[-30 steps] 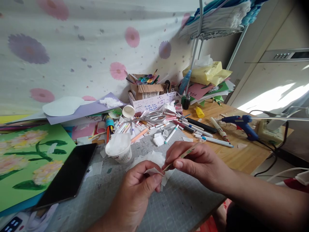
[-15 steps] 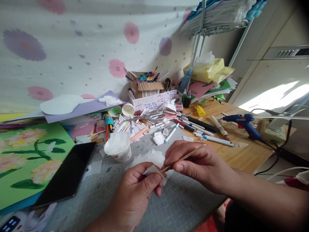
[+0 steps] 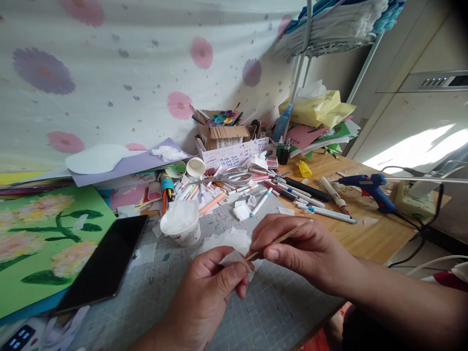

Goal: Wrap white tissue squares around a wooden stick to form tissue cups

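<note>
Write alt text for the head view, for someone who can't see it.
Over a grey cutting mat, the left hand pinches white tissue while the right hand holds a thin stick with its tip at that tissue. Nearby: a paper cup, black phone, pens and blue glue gun.

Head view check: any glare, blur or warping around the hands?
Head view: left hand, right hand, stick and white paper scrap sharp, evenly lit; sunlit patch on the right cabinet blows out; wide-angle lens bows the shelf pole; top-right corner dark.
</note>
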